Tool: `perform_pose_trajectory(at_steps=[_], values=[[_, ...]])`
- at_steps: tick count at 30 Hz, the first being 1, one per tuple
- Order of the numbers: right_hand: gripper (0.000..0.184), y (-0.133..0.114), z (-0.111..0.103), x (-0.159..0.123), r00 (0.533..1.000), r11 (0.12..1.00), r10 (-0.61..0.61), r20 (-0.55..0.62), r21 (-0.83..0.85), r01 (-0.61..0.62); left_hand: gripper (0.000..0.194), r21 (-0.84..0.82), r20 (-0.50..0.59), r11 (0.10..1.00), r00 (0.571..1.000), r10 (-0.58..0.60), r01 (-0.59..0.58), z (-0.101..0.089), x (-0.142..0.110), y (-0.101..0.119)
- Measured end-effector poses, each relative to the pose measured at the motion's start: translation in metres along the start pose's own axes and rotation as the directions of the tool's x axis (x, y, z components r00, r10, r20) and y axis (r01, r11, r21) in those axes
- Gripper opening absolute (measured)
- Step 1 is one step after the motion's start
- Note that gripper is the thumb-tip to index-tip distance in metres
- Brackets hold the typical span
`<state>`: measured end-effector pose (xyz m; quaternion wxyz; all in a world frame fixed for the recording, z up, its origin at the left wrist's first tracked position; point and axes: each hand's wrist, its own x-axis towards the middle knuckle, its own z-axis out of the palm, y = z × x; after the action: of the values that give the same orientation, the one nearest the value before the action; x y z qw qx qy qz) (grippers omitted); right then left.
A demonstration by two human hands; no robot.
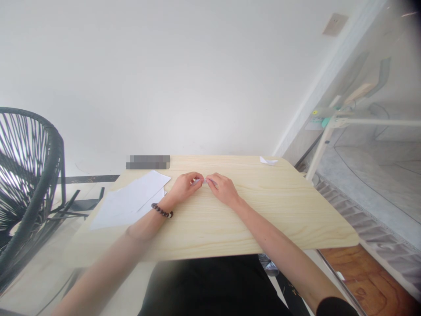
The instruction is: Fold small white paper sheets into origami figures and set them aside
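Note:
Both hands meet over the middle of the table point(263, 206), their fingertips pinching a small piece of folded paper point(205, 181) from either side. Little of the paper shows between the fingers, so its exact shape is hidden. My left hand point(187, 187), with a dark beaded bracelet on the wrist, is closed on its left end. My right hand point(224, 188) is closed on its right end. Loose white sheets of paper point(128, 199) lie just left of my left hand. A small folded white paper shape point(269, 161), like a boat, rests at the back right.
At the table's back left is a blurred-out dark rectangle point(148, 162). A woven dark chair point(49, 145) stands to the left. The white wall point(197, 87) rises behind the table. On the right are a pale metal frame point(320, 151) and a grey-covered bed-like surface point(371, 175).

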<state>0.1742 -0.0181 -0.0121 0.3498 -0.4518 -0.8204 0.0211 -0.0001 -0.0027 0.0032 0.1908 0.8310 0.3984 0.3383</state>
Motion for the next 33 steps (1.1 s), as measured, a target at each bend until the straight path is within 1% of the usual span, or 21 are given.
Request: perform_pose_trajectory(at_steps=[4,7,13,20,23,28,33], values=[[0.022,0.0011,0.0010,0.0009,1.000,1.000,0.003,-0.024,-0.021,-0.003,0.023,-0.015,-0.022,1.000,1.000,-0.020,0.020,0.0014,0.0003,-0.0001],[0.022,0.0021,0.0015,0.0009,0.999,0.999,0.016,-0.032,-0.032,-0.017,0.024,-0.007,-0.036,1.000,0.999,-0.013,0.013,0.0015,0.0006,-0.0008],[0.021,0.0027,0.0016,0.0003,0.999,0.999,0.033,-0.012,-0.018,-0.033,0.026,0.008,-0.013,1.000,1.000,0.014,-0.014,-0.0013,0.0006,-0.0025],[0.022,0.0033,0.0008,0.0018,0.999,0.999,0.037,-0.027,-0.020,-0.038,0.028,-0.046,-0.026,0.997,0.998,-0.064,0.062,0.0007,0.0003,0.0001],[0.023,0.0032,0.0004,0.0019,0.998,0.999,0.046,-0.030,-0.016,-0.046,0.028,-0.064,-0.026,0.995,0.996,-0.080,0.078,-0.0001,0.0006,0.0007],[0.023,0.0036,0.0005,0.0017,0.998,0.999,0.043,-0.037,-0.009,-0.044,0.027,-0.031,-0.026,0.998,0.998,-0.062,0.061,-0.0015,0.0011,-0.0003],[0.022,0.0050,0.0008,0.0018,0.997,0.999,0.052,-0.062,-0.001,-0.052,0.028,-0.081,-0.021,0.995,0.998,-0.054,0.053,-0.0005,0.0012,0.0002]])
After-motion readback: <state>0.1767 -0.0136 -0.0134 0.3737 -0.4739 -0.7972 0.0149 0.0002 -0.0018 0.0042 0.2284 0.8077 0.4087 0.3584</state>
